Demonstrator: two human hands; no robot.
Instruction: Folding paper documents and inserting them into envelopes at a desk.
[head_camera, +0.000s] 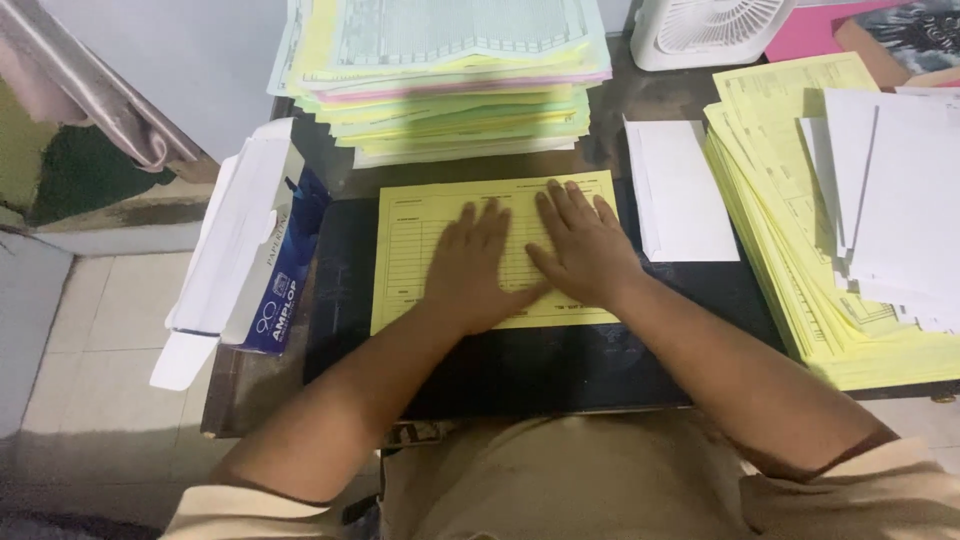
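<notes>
Your left hand lies flat, palm down, on a yellow form in the middle of the dark worktop. Its fingers are spread and pressed to the paper; it grips nothing. Your right hand lies flat just beside it on the same form, fingers stretched out toward the far edge, also holding nothing. The two thumbs meet or nearly meet near the form's near edge.

The form lies square in front of you, its long side running left to right, printed with a ruled grid.

Beyond it, at the far edge of the worktop, stands a tall stack of papers in yellow, green, pink and white layers. To the right of the form lie a few white envelopes, and further right a fanned pile of yellow forms with white sheets on top. At the left edge an open blue and white envelope box rests tilted, its flap hanging over the side. A white fan sits at the far right corner.
</notes>
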